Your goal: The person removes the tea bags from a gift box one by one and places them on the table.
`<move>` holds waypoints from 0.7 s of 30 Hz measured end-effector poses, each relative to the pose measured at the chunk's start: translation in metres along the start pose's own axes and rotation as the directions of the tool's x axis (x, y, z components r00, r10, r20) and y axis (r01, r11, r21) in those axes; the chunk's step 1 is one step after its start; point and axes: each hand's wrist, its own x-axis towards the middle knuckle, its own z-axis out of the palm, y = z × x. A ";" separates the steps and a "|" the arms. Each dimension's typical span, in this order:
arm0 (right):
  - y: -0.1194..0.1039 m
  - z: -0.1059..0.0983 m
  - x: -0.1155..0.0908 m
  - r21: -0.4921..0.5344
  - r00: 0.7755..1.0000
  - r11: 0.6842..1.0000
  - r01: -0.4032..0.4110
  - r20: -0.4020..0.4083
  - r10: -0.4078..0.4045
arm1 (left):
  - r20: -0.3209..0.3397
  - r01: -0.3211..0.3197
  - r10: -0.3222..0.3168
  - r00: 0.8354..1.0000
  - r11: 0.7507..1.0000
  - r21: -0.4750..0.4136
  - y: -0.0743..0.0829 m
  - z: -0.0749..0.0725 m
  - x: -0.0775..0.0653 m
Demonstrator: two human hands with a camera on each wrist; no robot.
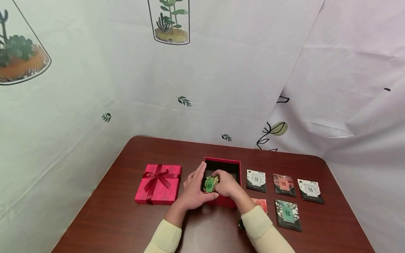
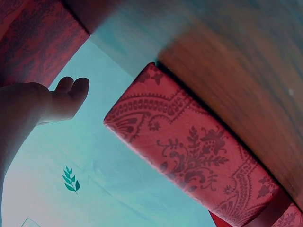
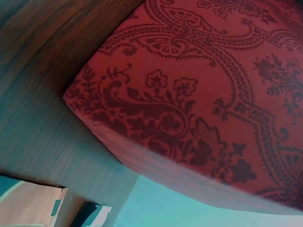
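Note:
In the head view an open red box (image 1: 222, 202) with a dark inside stands near the middle of the table. My left hand (image 1: 192, 192) lies along its left side, fingers straight and thumb stretched over the front rim. My right hand (image 1: 226, 183) reaches into the box and pinches a green and yellow sachet (image 1: 209, 185) at the front left of the inside; its fingertips are partly hidden. The left wrist view shows part of the left hand (image 2: 61, 101) beside the patterned box wall (image 2: 28, 42). Only the box's red patterned side (image 3: 180, 94) fills the right wrist view, without the hand.
A red lid with a ribbon bow (image 1: 159, 184) lies left of the box. Several sachets lie to the right, among them a white one (image 1: 256, 180), a red one (image 1: 284, 185) and a green one (image 1: 288, 214). An orange-red sachet (image 1: 261, 203) is partly under the right arm.

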 end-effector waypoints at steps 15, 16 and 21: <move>-0.005 -0.014 -0.010 0.050 0.996 0.999 0.019 -0.089 -0.014 | 0.006 0.012 -0.012 1.000 1.000 -0.003 0.000 0.000 0.000; -0.006 -0.015 -0.011 0.055 0.995 0.998 0.022 -0.094 -0.017 | 0.006 0.014 -0.014 1.000 1.000 -0.002 0.000 0.000 0.000; -0.009 -0.020 -0.014 0.078 0.994 0.997 0.014 -0.112 -0.005 | 0.010 0.024 -0.024 1.000 1.000 -0.002 0.001 -0.001 -0.001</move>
